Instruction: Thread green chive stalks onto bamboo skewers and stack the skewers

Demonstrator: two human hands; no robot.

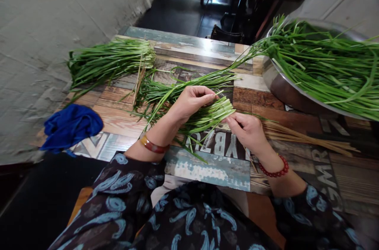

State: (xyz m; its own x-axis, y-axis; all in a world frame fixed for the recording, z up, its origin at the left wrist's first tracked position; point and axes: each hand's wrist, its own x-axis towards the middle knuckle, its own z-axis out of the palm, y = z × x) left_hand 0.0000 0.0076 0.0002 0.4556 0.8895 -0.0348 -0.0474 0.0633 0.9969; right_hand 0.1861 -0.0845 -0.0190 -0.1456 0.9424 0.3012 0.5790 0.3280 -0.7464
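Note:
A flat row of garlic chives [217, 112] lies side by side in front of me, pale cut ends to the right, green leaves trailing left. My left hand [194, 102] is closed over its upper side, with thumb and forefinger pinching a chive stalk near the cut end. At the row's lower right corner, the fingertips of my right hand [247, 127] are pinched together against the stalk ends. What exactly they grip is hidden. Just beyond my left hand lie more loose chives [204, 80] on the wood-patterned table [183, 167].
A large metal basin [284, 88] heaped with chives stands at the right. At the back left rests a neat chive bundle [115, 60], near thin wooden sticks [139, 84]. More bamboo skewers [310, 139] lie right of my right hand. A blue cloth [72, 125] sits at the left edge, beside the wall.

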